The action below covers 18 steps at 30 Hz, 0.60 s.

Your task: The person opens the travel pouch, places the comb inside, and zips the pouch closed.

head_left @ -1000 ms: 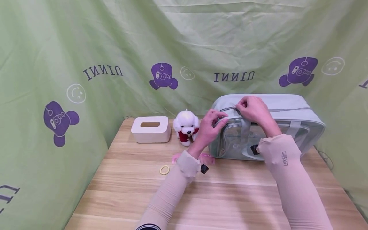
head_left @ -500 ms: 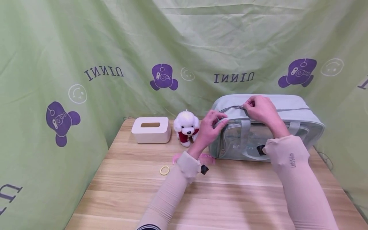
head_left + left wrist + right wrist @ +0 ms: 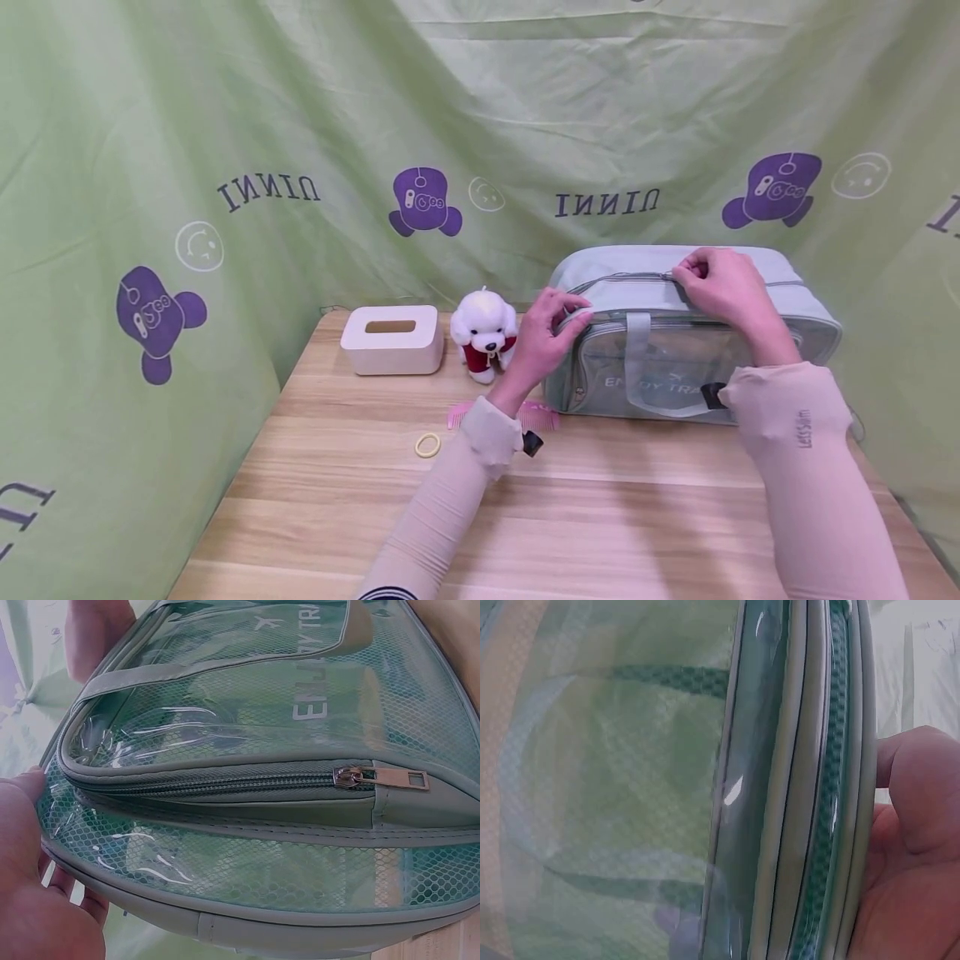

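A pale green travel bag (image 3: 600,358) with a clear mesh front stands at the right of the table. My left hand (image 3: 546,329) holds its top left corner between thumb and fingers; in the left wrist view, that hand (image 3: 37,877) is at the bag's edge. On the bag's top, my right hand (image 3: 720,283) pinches the end of the main zipper (image 3: 630,275); the zipper pull itself is hidden by the fingers. Left of that hand the zipper line gapes slightly. A front pocket zipper slider (image 3: 349,777) shows up close.
Left of the bag sit a white plush dog (image 3: 483,321) in red and a white tissue box (image 3: 393,342). A pink comb (image 3: 538,415) lies partly behind my left forearm, near a yellow ring (image 3: 427,446). A green curtain (image 3: 337,100) hangs behind the table.
My right hand has slid rightward along the top of the bag, and the parted zipper line behind it has grown longer. My left hand has stayed at the corner.
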Motion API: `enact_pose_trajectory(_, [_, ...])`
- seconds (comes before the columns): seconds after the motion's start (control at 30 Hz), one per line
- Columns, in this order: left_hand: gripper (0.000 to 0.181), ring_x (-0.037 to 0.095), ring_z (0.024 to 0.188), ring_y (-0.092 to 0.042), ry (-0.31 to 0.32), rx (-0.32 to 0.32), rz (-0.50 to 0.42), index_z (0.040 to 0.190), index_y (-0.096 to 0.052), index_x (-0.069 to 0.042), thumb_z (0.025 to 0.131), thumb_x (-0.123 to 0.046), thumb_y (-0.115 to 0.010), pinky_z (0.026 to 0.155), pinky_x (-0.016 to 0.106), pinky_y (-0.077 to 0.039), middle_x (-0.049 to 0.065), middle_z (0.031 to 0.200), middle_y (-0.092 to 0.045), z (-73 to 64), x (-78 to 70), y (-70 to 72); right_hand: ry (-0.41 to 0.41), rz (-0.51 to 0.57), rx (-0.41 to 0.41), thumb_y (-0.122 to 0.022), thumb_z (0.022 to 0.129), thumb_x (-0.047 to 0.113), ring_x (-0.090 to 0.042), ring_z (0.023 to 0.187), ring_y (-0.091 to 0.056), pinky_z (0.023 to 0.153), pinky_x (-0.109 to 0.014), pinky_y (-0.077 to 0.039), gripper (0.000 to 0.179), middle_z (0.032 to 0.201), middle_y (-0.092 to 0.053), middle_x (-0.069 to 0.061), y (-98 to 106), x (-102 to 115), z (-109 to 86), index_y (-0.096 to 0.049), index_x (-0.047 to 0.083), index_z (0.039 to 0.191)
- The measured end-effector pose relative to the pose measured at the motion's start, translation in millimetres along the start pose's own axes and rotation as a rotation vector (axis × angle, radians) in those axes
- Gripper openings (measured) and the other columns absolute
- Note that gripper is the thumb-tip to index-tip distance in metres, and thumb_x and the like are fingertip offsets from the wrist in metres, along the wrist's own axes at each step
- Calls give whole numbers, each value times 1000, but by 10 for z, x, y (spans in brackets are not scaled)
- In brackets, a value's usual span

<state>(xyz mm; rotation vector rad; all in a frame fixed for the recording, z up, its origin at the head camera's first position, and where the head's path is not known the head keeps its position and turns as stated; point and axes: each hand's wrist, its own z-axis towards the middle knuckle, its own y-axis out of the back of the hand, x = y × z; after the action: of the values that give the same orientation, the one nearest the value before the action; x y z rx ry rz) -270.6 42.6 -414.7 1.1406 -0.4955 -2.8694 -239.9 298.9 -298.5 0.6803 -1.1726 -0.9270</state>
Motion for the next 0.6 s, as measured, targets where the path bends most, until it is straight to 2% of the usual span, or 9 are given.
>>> enact_pose_trajectory(0.3, [17,10,81,-47,10,11,1,113,-71,-9,99,-19,-70,70,20,-42,6,96,-57,3,-19,4,-9,-11,-56,-52,99,26,-26,74,-52,71,-38,-39,29,80,-63,-14,119,-169,-47,-67,1,96])
enact_pose_trajectory(0.6, [17,9,80,-46,15,14,4,113,-71,-10,99,-19,-70,69,19,-42,5,94,-55,-4,-6,8,-53,-6,-70,-51,102,29,-33,81,-53,71,-38,-37,35,85,-64,-19,229,-351,-85,-67,-2,104])
